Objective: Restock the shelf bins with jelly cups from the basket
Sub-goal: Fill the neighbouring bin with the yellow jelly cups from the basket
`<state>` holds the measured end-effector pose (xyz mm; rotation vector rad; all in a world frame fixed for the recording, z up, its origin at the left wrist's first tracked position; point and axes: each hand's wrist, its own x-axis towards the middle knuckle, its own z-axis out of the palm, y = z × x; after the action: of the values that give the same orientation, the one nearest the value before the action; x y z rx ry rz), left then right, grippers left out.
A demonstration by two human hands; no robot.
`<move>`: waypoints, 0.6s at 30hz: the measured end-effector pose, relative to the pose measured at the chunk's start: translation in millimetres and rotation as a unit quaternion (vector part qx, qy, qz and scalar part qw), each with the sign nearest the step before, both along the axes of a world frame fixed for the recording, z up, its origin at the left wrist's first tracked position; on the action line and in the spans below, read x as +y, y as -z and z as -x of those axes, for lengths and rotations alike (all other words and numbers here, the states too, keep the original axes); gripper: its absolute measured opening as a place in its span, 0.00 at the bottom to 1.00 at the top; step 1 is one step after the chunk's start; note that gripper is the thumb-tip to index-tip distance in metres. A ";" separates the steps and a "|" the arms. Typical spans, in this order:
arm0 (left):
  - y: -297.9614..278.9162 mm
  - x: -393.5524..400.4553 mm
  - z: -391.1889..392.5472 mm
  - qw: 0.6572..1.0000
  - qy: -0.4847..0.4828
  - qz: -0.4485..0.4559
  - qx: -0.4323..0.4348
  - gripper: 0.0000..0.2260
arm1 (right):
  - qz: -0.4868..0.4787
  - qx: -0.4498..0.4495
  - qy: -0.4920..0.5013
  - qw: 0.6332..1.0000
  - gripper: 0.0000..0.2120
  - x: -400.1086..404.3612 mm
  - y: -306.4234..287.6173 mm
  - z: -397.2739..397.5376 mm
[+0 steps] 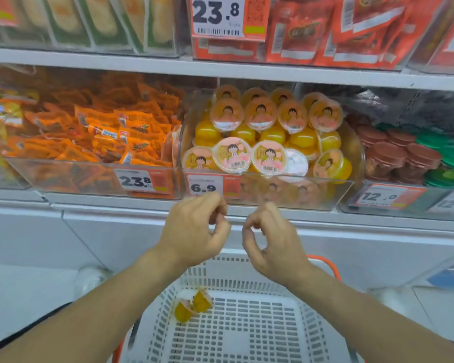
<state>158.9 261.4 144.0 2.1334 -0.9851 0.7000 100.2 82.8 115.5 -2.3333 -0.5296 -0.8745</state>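
Jelly cups (pixel 270 134) yellow, pink cartoon lids; basket (pixel 247 323) white, handle (pixel 328 265) orange; neighbouring cups (pixel 404 155) perhaps brown.

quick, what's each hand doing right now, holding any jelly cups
Left hand: fingers loosely curled, holding nothing, so open.
Right hand: the same, loosely curled, no cup in it, open.
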 end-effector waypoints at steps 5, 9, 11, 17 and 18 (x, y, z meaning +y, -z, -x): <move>120.7 28.0 17.7 0.847 -0.085 -0.360 0.381 0.13 | 0.167 0.496 0.019 0.852 0.12 12.1 117.2 21.2; 204.6 45.8 35.5 0.770 -0.160 -0.430 0.444 0.22 | 0.086 0.707 0.023 0.702 0.15 21.3 187.4 45.7; 238.0 49.6 40.1 0.758 -0.169 -0.435 0.455 0.30 | 0.079 0.749 0.015 0.657 0.19 25.7 206.9 53.5; 309.6 52.8 33.1 0.727 -0.192 -0.379 0.539 0.38 | 0.030 0.738 0.056 0.672 0.16 39.6 242.8 31.5; 317.0 52.2 31.6 0.745 -0.210 -0.349 0.528 0.32 | 0.022 0.723 0.069 0.687 0.13 44.9 246.0 23.5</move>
<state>127.3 313.5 -173.0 2.7916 -0.0732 -0.8642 76.8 127.6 -130.4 -2.2785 0.3392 1.0377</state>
